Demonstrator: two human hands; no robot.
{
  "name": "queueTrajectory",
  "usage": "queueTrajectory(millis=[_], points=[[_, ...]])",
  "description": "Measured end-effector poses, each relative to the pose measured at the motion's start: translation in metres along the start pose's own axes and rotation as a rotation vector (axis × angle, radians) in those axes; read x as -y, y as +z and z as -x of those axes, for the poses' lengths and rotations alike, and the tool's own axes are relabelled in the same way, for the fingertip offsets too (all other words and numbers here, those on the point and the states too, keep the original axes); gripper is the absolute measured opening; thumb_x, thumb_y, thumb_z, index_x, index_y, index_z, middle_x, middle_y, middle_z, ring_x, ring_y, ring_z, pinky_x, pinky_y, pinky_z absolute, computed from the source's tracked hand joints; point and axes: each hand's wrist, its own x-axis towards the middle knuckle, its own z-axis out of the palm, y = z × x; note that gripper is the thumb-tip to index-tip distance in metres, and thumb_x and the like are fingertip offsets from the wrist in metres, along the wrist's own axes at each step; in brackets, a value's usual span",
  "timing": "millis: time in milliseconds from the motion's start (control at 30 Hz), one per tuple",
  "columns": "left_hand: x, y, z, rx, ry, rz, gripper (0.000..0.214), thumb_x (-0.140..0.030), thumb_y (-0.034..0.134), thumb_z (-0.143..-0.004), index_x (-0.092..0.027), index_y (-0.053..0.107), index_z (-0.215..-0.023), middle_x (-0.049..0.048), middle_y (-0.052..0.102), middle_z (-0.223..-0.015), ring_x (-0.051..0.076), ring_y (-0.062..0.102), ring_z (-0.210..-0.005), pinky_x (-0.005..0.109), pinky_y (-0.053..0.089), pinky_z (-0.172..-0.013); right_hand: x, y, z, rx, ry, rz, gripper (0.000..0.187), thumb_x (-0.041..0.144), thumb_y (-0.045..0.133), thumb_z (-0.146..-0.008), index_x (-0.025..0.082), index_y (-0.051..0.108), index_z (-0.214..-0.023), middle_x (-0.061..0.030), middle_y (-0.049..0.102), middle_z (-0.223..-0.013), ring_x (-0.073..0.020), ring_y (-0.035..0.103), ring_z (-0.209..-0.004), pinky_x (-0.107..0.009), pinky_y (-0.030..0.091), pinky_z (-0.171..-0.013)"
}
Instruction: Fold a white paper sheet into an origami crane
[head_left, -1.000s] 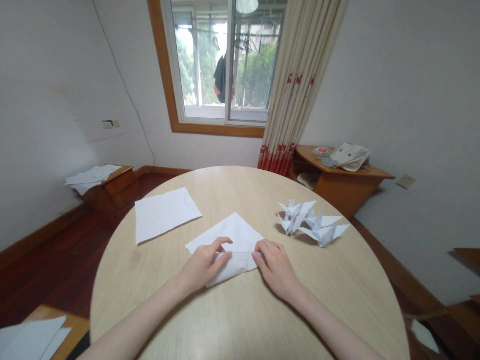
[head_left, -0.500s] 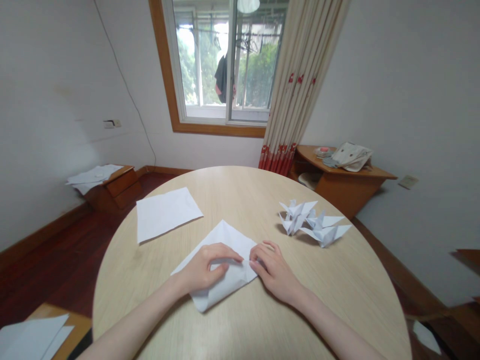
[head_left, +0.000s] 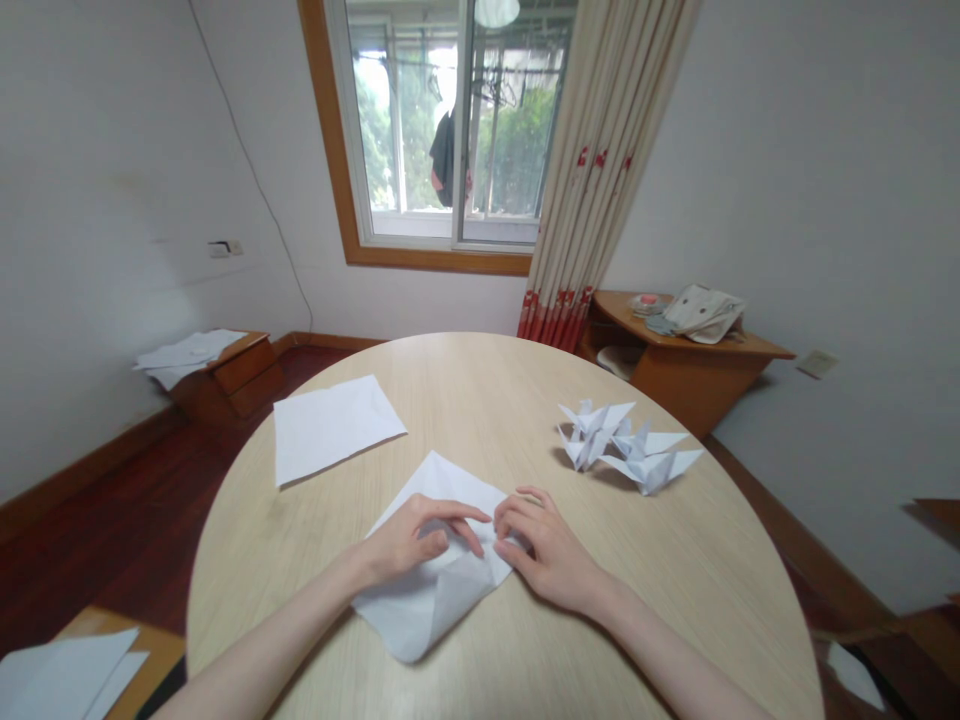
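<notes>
While your left hand [head_left: 405, 541] and right hand [head_left: 541, 550] pinch the folded paper [head_left: 431, 600] at mid-table [head_left: 465, 400], it has turned since a second ago — near flap apparently curling up.

White paper [head_left: 435, 600], light wood-grain table [head_left: 675, 580].

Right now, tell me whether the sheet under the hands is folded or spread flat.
Folded: the sheet shows a doubled, curled near corner.

On the round table [head_left: 675, 590], a folded sheet [head_left: 435, 590] lies near the front under both hands; a flat sheet [head_left: 334, 425] lies far left, paper cranes [head_left: 626, 445] far right.
</notes>
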Motion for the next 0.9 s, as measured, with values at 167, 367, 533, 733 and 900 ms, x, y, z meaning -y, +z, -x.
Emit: queueTrajectory(millis=[167, 367, 533, 733, 900], points=[[0.006, 0.003, 0.000, -0.022, 0.002, 0.005, 0.084, -0.079, 0.025, -0.084, -0.012, 0.063, -0.119, 0.0124, 0.075, -0.085, 0.026, 0.068, -0.087, 0.039, 0.043, -0.090, 0.001, 0.002, 0.000, -0.016, -0.008, -0.001, 0.010, 0.017, 0.054, -0.087, 0.021, 0.053, -0.079, -0.0005, 0.062, -0.088, -0.0156, 0.059, -0.090, -0.043, 0.032, -0.101], [0.013, 0.009, -0.001, -0.083, -0.199, -0.060, 0.059, -0.063, 0.046, -0.088, -0.013, 0.067, -0.112, 0.0072, 0.074, -0.072, 0.018, 0.065, -0.068, 0.028, 0.047, -0.074, 0.002, 0.002, 0.000, 0.003, -0.053, -0.031, 0.013, 0.018, 0.051, -0.089, 0.020, 0.056, -0.078, -0.0028, 0.063, -0.089, -0.0172, 0.059, -0.089, -0.043, 0.036, -0.096], [0.021, 0.012, -0.001, -0.083, -0.269, -0.066, 0.037, -0.042, 0.070, -0.078, -0.014, 0.071, -0.102, 0.0018, 0.071, -0.066, 0.013, 0.059, -0.058, 0.021, 0.044, -0.061, 0.002, 0.004, 0.001, 0.020, -0.050, -0.054, 0.015, 0.020, 0.051, -0.090, 0.020, 0.060, -0.078, -0.0043, 0.064, -0.092, -0.0190, 0.057, -0.092, -0.039, 0.042, -0.087], [0.022, 0.012, -0.003, -0.046, -0.238, -0.147, 0.034, -0.028, 0.083, -0.064, -0.017, 0.070, -0.094, -0.0040, 0.065, -0.066, 0.012, 0.057, -0.063, 0.023, 0.042, -0.069, 0.002, 0.005, 0.002, 0.035, -0.020, -0.029, 0.007, 0.016, 0.055, -0.087, 0.020, 0.060, -0.082, -0.0042, 0.063, -0.095, -0.0192, 0.056, -0.093, -0.037, 0.042, -0.086], [0.018, 0.010, -0.004, -0.044, -0.141, -0.330, 0.033, -0.029, 0.086, -0.059, -0.019, 0.067, -0.085, 0.0008, 0.062, -0.088, 0.018, 0.057, -0.087, 0.028, 0.042, -0.081, 0.003, 0.003, 0.001, 0.060, 0.053, 0.037, 0.008, 0.015, 0.061, -0.082, 0.020, 0.055, -0.082, -0.0038, 0.061, -0.095, -0.0209, 0.054, -0.093, -0.038, 0.040, -0.085]])
